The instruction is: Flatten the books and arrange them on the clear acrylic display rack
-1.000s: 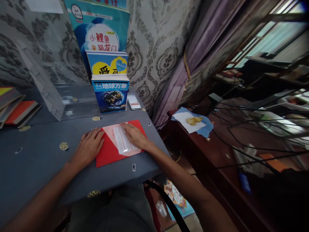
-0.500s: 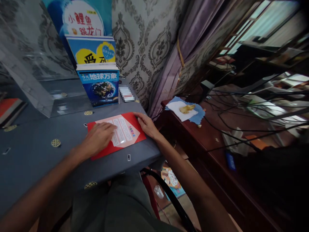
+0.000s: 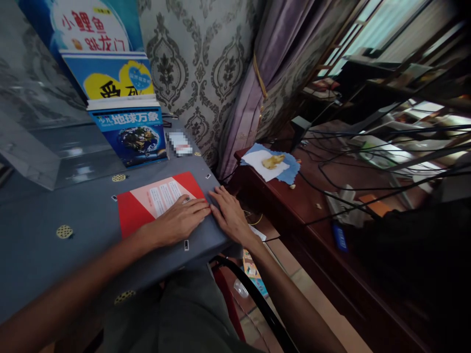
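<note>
A thin red-and-pink booklet (image 3: 134, 211) with a white text panel lies flat on the grey-blue tablecloth (image 3: 88, 264). My left hand (image 3: 182, 218) rests palm down over its near right part, fingers stretched out, hiding some of the print. Just past the booklet's right edge, my right hand (image 3: 228, 213) lies on the table with its fingers spread. The fingertips of my left hand come close to my right thumb. Neither hand grips anything.
Upright books, the front one with a globe cover (image 3: 134, 139), stand in a clear holder (image 3: 37, 152) behind the booklet. A dark red desk (image 3: 279, 206) at right carries a blue cloth (image 3: 292, 171), tangled cables and clutter. A black chair arm (image 3: 253, 299) is below.
My left hand has slid right across the booklet. My right hand has come off its far right corner, nearer to me. The booklet now shows a different printed pattern. The view has shifted right.
</note>
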Demonstrator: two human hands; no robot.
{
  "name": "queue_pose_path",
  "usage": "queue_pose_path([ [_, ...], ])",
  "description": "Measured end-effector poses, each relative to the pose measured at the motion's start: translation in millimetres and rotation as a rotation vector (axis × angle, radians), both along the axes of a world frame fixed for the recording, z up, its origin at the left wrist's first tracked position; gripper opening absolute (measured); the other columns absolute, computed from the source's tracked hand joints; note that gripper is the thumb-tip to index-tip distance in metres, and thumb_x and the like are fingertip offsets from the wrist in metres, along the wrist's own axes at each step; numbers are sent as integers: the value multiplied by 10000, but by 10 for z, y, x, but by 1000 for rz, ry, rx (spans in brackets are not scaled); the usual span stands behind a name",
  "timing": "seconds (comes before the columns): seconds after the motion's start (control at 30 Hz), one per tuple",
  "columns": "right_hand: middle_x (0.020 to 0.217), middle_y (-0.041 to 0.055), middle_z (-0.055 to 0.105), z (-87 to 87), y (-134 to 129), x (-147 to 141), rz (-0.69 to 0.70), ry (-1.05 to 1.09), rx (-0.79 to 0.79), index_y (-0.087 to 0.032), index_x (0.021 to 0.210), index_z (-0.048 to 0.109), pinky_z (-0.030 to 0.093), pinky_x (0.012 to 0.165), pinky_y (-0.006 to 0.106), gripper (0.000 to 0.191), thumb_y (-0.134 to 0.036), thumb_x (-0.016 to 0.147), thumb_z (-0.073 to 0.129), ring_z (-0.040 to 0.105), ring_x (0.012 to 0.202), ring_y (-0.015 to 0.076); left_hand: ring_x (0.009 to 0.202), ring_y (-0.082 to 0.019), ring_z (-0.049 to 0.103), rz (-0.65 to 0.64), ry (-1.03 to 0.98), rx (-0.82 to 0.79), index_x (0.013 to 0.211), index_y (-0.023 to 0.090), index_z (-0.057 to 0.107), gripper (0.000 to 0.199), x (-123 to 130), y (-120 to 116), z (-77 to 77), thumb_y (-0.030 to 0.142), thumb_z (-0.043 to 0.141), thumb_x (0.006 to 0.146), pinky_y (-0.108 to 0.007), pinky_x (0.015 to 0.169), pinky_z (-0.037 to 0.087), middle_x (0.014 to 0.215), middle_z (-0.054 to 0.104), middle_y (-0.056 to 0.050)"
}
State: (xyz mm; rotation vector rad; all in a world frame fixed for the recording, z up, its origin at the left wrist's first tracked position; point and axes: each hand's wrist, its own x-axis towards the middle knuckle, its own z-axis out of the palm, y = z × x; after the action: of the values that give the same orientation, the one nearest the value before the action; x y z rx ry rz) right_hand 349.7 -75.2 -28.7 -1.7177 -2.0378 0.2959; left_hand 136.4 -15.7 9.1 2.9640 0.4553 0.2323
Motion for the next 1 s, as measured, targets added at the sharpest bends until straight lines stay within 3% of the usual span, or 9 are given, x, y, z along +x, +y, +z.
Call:
queue_pose_path([
  [0.2, 1579, 157, 466, 26, 7, -14, 3, -16, -19, -192, 1479, 507, 356, 1182, 560, 475, -352, 1041, 420, 340, 1519, 319, 1312, -240, 567, 22, -35, -38, 1331, 164, 585, 410, 27, 141, -1, 173, 286, 1050, -447, 1066, 385, 1423, 623, -135],
  [0.3, 1582, 146, 463, 37, 5, -22, 1, -16, -17, -210, 1490, 497, 372, 1171, 560, 477, -345, 1037, 432, 339, 1517, 319, 1367, -264, 529, 118, -10, -32, 1378, 159, 571, 420, 17, 393, -54, 213, 321, 1044, -479, 1087, 375, 1474, 585, -154],
  [0.5, 1573, 154, 475, 132, -6, -67, -4, -37, -54, -211, 1471, 531, 372, 1163, 583, 455, -292, 1031, 450, 342, 1513, 344, 1451, -215, 448, 322, 15, -79, 1461, 204, 506, 468, -52, 884, -113, 312, 289, 1060, -443, 1156, 346, 1551, 520, -108],
  [0.67, 1560, 148, 495, 168, -26, -92, 26, -67, -33, -194, 1440, 562, 329, 1191, 598, 425, -239, 1036, 437, 379, 1498, 315, 1383, -276, 511, 426, -50, 25, 1416, 135, 546, 461, -55, 836, -174, 291, 315, 1049, -485, 1129, 386, 1502, 556, -165],
  [0.8, 1507, 160, 553, 152, -87, -122, 91, -92, 31, -188, 1409, 584, 306, 1206, 606, 400, -229, 1045, 423, 456, 1453, 280, 1168, -305, 605, 490, -84, 86, 1314, 116, 619, 419, -48, 769, -160, 270, 349, 1033, -496, 1014, 467, 1279, 680, -169],
  [0.9, 1480, 197, 570, 124, -210, -175, 149, -112, 90, -153, 1414, 571, 317, 1204, 616, 454, -395, 1036, 501, 490, 1425, 307, 1098, -287, 610, 463, -103, 76, 1288, 123, 638, 394, -78, 727, -140, 266, 378, 1029, -472, 977, 486, 1201, 702, -146],
  [1.0, 1511, 240, 521, 78, -388, -236, 211, -128, 148, -126, 1434, 548, 359, 1176, 635, 671, -578, 943, 609, 457, 1445, 358, 1106, -276, 607, 418, -146, 42, 1305, 131, 638, 401, -146, 618, -159, 269, 378, 1032, -469, 972, 494, 1223, 699, -145],
])
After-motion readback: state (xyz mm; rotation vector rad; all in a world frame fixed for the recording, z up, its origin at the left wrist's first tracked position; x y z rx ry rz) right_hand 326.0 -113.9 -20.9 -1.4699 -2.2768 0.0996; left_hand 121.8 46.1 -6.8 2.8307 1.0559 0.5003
